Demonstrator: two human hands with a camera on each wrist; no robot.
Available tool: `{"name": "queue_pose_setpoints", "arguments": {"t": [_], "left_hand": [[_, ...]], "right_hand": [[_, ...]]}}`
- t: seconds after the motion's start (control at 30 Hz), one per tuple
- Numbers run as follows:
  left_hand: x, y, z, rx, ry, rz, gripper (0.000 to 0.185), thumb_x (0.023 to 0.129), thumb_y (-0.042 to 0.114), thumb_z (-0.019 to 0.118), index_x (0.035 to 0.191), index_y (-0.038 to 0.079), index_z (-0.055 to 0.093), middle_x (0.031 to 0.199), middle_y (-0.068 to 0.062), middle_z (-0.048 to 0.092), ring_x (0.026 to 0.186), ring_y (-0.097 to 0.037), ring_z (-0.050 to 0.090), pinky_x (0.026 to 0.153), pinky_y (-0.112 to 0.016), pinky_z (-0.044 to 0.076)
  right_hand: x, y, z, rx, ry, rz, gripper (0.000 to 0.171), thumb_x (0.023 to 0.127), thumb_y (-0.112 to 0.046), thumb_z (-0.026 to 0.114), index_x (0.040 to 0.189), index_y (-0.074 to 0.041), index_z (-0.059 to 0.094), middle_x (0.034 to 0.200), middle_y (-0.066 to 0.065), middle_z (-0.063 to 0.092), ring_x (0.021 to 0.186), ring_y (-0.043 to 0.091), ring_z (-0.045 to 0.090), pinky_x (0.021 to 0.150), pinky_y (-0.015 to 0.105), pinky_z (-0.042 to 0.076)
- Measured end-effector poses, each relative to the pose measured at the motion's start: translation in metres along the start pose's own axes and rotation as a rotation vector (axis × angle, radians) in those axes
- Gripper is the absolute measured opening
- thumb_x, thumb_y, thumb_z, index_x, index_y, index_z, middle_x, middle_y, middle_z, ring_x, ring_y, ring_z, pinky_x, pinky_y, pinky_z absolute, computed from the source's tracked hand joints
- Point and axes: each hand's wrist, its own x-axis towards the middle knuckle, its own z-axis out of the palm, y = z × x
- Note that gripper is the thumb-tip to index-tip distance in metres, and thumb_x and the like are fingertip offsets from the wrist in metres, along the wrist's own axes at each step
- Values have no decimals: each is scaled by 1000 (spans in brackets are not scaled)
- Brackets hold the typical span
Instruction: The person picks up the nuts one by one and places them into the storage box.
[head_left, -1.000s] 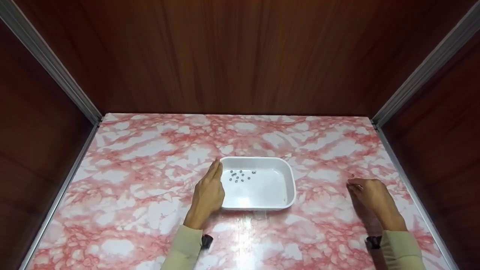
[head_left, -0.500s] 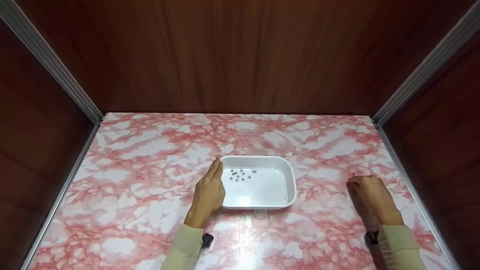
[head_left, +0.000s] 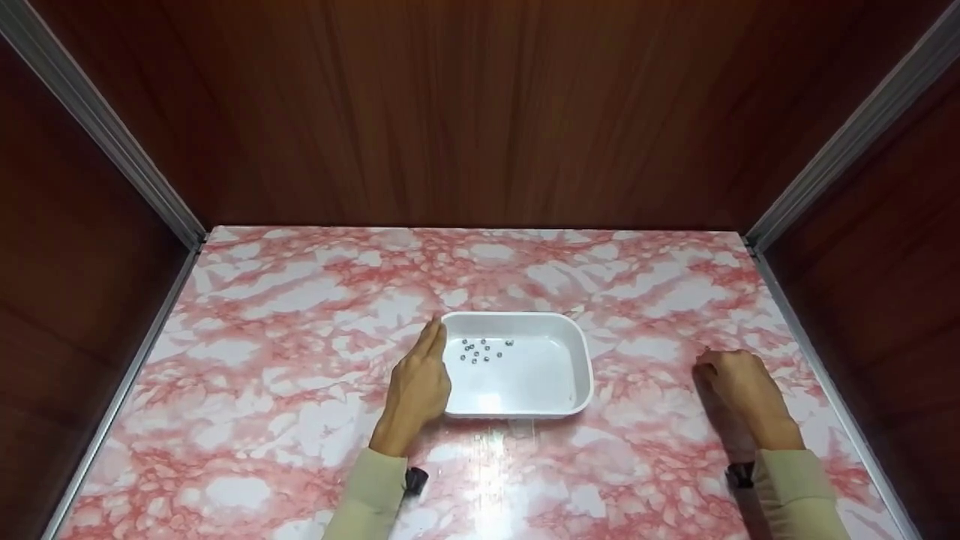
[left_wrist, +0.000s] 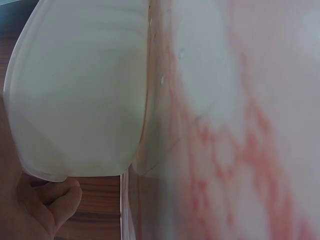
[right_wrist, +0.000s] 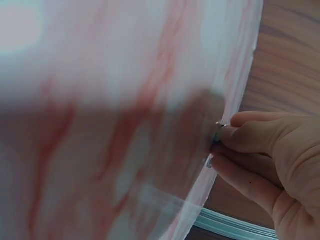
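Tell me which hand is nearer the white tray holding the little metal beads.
Left. The left hand lies against the white tray on its left wall, fingers straight along it. The right hand is apart from it, far off on the tray's right, on the tabletop.

So there's 1 white tray, roughly 10 tiny metal beads clustered inside it (too small to count for sure), 1 marble-pattern tabletop, and 2 hands: left hand, right hand.
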Motion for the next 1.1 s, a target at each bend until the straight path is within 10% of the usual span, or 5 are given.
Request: {"name": "queue_pose_setpoints", "arguments": {"t": [0.63,1.1], "left_hand": [[-1,1,-3,-49,-25,-8,48,105,2,42,151,-10,48,164,-25,43,150,-39,48,99,-45,60],[0,0,-2,-20,-16,-13,49,104,3,44,152,-9,49,165,-23,44,150,-37,48,107,-48,56]], "right_hand": [[5,-5,1,-83,30,-48,27,93,10,62,75,-7,73,69,12,70,63,22,66,56,40,52],[4,-7,4,-30,41,-13,18,93,9,62,92,4,79,87,25,77,79,45,74,68,56,61]]}}
